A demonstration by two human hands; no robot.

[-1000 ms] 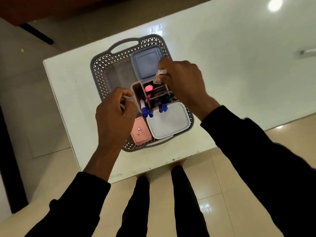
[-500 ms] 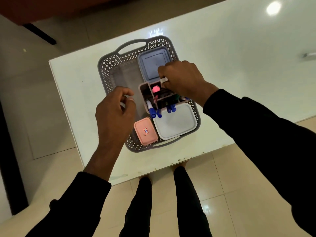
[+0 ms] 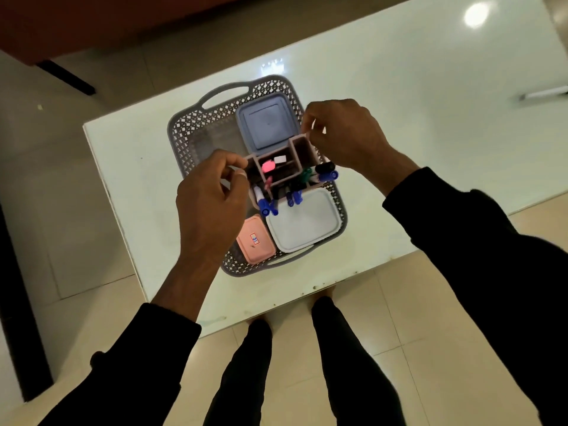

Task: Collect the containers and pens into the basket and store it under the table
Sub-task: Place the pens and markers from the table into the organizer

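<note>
Holding the pen holder (image 3: 285, 167) over the basket (image 3: 196, 130), the left hand (image 3: 212, 207) pinches one end and the right hand (image 3: 347, 133) pinches the other.

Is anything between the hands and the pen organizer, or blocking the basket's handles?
No. The left hand and right hand already pinch the pen organizer at opposite ends. Both handles of the basket look clear; space under the table is not visible.

A glossy white table (image 3: 430, 124) stands on beige floor tiles (image 3: 384, 364).
</note>
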